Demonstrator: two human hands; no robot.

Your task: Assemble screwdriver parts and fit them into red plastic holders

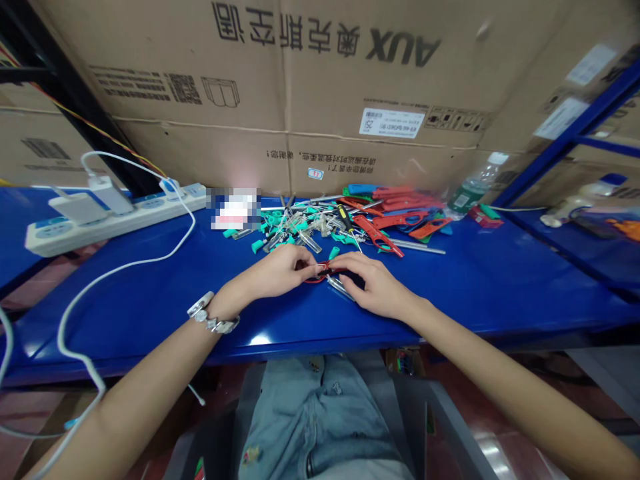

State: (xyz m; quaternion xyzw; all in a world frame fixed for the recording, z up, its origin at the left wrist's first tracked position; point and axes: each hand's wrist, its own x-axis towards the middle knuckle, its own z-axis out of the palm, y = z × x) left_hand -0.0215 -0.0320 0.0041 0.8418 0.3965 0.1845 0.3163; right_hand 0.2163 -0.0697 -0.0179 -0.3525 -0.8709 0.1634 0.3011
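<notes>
My left hand [287, 272], with a metal bracelet on its wrist, pinches the left side of a small red plastic casing [314, 279] low over the blue table. At the casing's other end are the bent fingers of my right hand [377, 283], closed about it. A small black part and a thin white wire show between the fingertips. Beneath my right fingers lies a clear tube [341, 289], by the thumb. Just beyond the fingertips is a loose green cap [334, 253]. My fingers hide much of the casing.
A pile of clear tubes and green parts [300, 227] lies behind my hands. Red casings [377, 233] and a yellow-black screwdriver [345, 219] are right of it. A water bottle [475, 187], power strip [120, 217] with white cable, and large carton [300, 80] surround the workspace.
</notes>
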